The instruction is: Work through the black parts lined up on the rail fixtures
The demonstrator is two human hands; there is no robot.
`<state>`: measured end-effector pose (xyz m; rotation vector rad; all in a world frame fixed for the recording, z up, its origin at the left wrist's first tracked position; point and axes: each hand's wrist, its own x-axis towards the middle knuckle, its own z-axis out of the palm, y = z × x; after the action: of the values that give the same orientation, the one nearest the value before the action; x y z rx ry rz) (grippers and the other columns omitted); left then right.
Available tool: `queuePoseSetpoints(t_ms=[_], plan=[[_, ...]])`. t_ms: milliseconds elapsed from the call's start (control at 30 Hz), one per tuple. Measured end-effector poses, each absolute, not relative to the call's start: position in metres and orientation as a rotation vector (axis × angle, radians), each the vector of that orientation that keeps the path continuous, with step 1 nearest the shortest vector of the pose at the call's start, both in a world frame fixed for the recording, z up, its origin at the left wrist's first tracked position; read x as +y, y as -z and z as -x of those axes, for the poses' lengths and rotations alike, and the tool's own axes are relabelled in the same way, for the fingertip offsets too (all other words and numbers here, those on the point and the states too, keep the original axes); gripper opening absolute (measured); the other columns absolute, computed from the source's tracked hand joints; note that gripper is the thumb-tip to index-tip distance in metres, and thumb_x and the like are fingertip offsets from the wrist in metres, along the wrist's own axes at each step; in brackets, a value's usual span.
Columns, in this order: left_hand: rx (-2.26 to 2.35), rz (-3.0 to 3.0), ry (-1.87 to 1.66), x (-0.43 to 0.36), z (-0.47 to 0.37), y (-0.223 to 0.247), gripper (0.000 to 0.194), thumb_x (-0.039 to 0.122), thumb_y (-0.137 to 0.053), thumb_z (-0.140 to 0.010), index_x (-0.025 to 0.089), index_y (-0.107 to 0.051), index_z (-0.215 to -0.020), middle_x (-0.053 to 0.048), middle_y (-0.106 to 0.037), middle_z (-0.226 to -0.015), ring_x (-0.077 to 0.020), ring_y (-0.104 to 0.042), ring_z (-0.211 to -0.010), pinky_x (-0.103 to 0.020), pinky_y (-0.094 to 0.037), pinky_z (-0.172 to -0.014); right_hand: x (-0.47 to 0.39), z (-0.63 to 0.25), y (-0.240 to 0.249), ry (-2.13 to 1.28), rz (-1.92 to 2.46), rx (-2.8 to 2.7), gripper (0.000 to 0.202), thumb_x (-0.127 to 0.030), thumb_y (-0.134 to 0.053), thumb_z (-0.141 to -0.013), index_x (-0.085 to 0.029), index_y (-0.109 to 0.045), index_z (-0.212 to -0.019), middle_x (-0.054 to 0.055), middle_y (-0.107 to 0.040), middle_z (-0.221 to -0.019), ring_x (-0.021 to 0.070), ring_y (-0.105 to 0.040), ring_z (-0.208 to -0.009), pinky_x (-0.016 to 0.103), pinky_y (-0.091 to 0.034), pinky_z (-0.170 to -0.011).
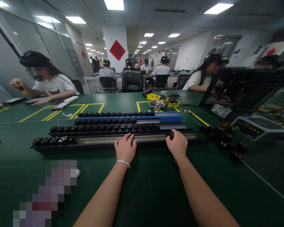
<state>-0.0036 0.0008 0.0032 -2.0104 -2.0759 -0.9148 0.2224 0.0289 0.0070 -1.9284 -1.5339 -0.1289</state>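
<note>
Two bare forearms reaching forward over the green bench [142, 189], a thin bracelet on each wrist. Left hand [125, 148] lying palm down on the nearest long black strip [97, 141], fingers curled loosely over its pale metal rail, touching but not closed round anything. Right hand [177, 144] at the same strip further along, fingertips pinched on a small black knob [171, 135] at its top edge; grip closed on that knob, as far as can be told.

Just behind, three more strips lying parallel: a black one [104, 128] studded with round caps, then another black one [113, 121] with a silver rail, then a blue-ended one [165, 118] farthest back. To the right, a tangle of dark connectors and wires [223, 142], and beyond it a pale grey box [257, 126] beside an open black computer case [236, 91].

Past the strips, a small metal bowl [156, 104] between two yellow trays [153, 96], inside yellow tape lines on the bench. Across the bench at far left, a person in a white shirt [53, 85] with hands on flat pale items; at right, another seated person [198, 78]. Further back, black office chairs [132, 80] and more seated people.
</note>
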Motion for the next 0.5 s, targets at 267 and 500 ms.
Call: queuePoseSetpoints(t_ms=[267,500], plan=[[-2.058,1.994,0.919,0.0008,0.0032,-0.0030,0.034,0.033,-0.042,-0.085,0.029,-0.062,-0.113,-0.003,-0.058,-0.124,-0.0220,-0.056,-0.104,-0.044,-0.027,-0.100,0.0304,-0.2248,-0.0069,0.139,1.929,-1.537,0.039,-0.024,-0.044,-0.075,-0.015,-0.055,-0.111,0.011,-0.062,-0.108,0.0237,-0.048,-0.111,0.038,-0.029,-0.097],[-2.050,1.999,0.924,0.0008,0.0036,-0.0025,0.035,0.034,-0.041,-0.086,0.028,-0.061,-0.113,-0.003,-0.058,-0.124,-0.0212,-0.055,-0.105,-0.044,-0.026,-0.100,0.0310,-0.2264,-0.0054,0.144,1.930,-1.512,0.039,-0.023,-0.044,-0.074,-0.015,-0.055,-0.111,0.011,-0.062,-0.108,0.0242,-0.048,-0.111,0.039,-0.029,-0.097]])
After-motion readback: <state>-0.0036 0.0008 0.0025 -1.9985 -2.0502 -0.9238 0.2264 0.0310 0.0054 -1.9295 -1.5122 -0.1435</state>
